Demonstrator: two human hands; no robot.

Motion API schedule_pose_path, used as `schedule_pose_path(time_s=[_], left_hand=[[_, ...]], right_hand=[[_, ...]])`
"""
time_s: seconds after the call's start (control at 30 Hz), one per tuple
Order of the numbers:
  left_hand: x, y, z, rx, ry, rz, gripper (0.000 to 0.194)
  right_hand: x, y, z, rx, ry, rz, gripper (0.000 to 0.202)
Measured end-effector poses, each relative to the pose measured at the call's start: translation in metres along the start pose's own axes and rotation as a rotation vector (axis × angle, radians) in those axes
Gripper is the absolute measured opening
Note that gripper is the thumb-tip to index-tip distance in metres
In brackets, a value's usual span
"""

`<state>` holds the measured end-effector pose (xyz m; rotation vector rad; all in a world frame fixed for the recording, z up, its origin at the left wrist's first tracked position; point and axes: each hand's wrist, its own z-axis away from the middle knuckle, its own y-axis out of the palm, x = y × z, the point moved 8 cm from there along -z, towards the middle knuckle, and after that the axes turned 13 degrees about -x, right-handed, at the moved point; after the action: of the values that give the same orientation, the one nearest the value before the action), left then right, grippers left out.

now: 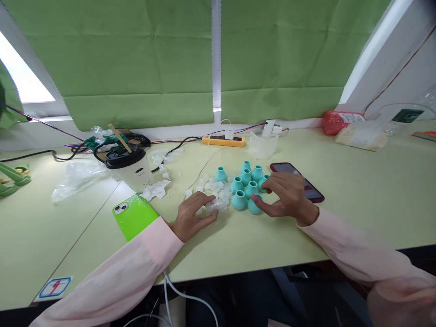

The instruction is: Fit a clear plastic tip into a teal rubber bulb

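Observation:
My left hand is at the near left edge of a heap of translucent white plastic pieces. Its thumb and fingertips close around a clear piece there, whose exact shape is hard to make out. My right hand hovers over the right side of a cluster of small teal vase-shaped pieces, thumb and forefinger apart. The thumb tip is by the rim of a near teal piece, and the forefinger is by another one partly hidden behind it. One teal piece stands apart behind the heap.
Left of the heap lie a green phone, crumpled tissue and a lidded drink cup. A dark phone lies under my right hand. Behind are a power strip, a translucent tub, cables and bags.

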<state>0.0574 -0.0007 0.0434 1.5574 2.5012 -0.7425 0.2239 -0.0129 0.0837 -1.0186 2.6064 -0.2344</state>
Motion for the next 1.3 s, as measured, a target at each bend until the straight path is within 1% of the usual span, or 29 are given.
schedule_pose_path(time_s=[0.1,0.17,0.23,0.3,0.37,0.4,0.47,0.57,0.63,0.67,0.77,0.8,0.87,0.93,0.97,1.03,1.1,1.17,1.23,1.3], left_hand=[[-0.002,-0.003,0.0,-0.045,0.013,0.019,0.02],[-0.002,-0.002,0.0,-0.019,-0.004,0.031,0.02],[0.0,0.001,0.0,0.031,-0.052,0.026,0.021],[0.008,0.002,0.0,0.048,-0.14,-0.006,0.026],[0.016,0.002,0.002,0.051,-0.235,-0.04,0.034],[0.02,0.003,0.003,0.065,-0.269,-0.048,0.036],[0.024,0.008,0.006,0.116,-0.308,-0.034,0.035],[0.028,0.015,0.01,0.16,-0.383,0.062,0.029],[0.029,0.016,0.01,0.147,-0.432,0.137,0.027],[0.029,0.014,0.008,0.126,-0.443,0.158,0.026],[0.027,0.007,0.003,0.036,-0.485,0.241,0.025],[0.028,0.006,0.002,0.009,-0.527,0.302,0.025],[0.031,0.007,0.004,0.005,-0.65,0.463,0.023],[0.033,0.013,0.008,0.041,-0.765,0.61,0.021],[0.033,0.016,0.009,0.068,-0.807,0.67,0.021],[0.033,0.021,0.013,0.113,-0.87,0.753,0.024],[0.033,0.025,0.016,0.143,-0.919,0.774,0.031],[0.033,0.027,0.019,0.173,-0.949,0.744,0.037],[0.032,0.029,0.02,0.193,-0.954,0.708,0.037],[0.031,0.029,0.02,0.2,-0.945,0.677,0.034]], right_hand=[[-0.011,0.013,0.016,0.25,0.064,0.11,0.036],[-0.014,0.024,0.029,0.439,0.105,0.15,0.043],[-0.014,0.034,0.04,0.597,0.122,0.146,0.044],[-0.013,0.041,0.047,0.699,0.137,0.103,0.04],[-0.014,0.045,0.049,0.754,0.18,0.016,0.032],[-0.014,0.046,0.049,0.765,0.212,-0.046,0.028],[-0.013,0.044,0.045,0.751,0.286,-0.199,0.023],[-0.011,0.037,0.033,0.626,0.419,-0.46,0.026],[-0.007,0.033,0.027,0.529,0.507,-0.645,0.027],[-0.004,0.033,0.026,0.502,0.556,-0.747,0.027],[0.012,0.04,0.032,0.508,0.744,-1.073,0.029],[0.017,0.043,0.035,0.522,0.814,-1.162,0.031],[0.028,0.05,0.044,0.579,0.925,-1.266,0.032],[0.033,0.056,0.052,0.608,0.993,-1.255,0.03],[0.032,0.057,0.055,0.596,1.013,-1.214,0.029],[0.026,0.058,0.059,0.52,1.028,-1.09,0.027],[0.022,0.056,0.06,0.463,0.993,-0.959,0.027],[0.021,0.053,0.058,0.465,0.918,-0.85,0.025],[0.023,0.049,0.055,0.485,0.848,-0.78,0.025],[0.024,0.046,0.052,0.492,0.808,-0.744,0.025]])
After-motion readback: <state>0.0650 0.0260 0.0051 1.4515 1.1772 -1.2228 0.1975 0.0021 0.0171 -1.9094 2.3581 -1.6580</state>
